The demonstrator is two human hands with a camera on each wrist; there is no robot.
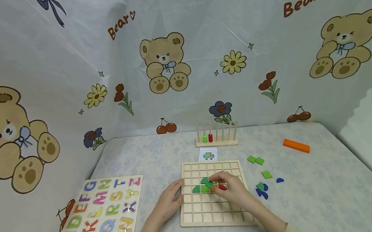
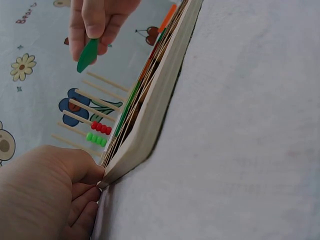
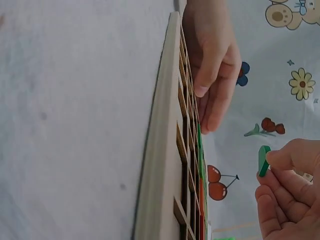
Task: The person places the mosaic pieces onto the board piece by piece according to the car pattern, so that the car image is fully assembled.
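Observation:
My right hand is over the middle of the wooden grid board, pinching a dark green curved piece between thumb and fingers. The right wrist view shows that piece edge-on, raised off the grid. Below the hand, a dark green piece, a light green square and a red piece lie in the cells. Part of this row is hidden by the hand. My left hand rests at the board's left edge, its thumb and fingertips against the rim and its fingers relaxed.
Light green squares and several blue pieces lie right of the board. Behind it are a picture card and a peg rack with beads. A letter board lies left; an orange bar is far right.

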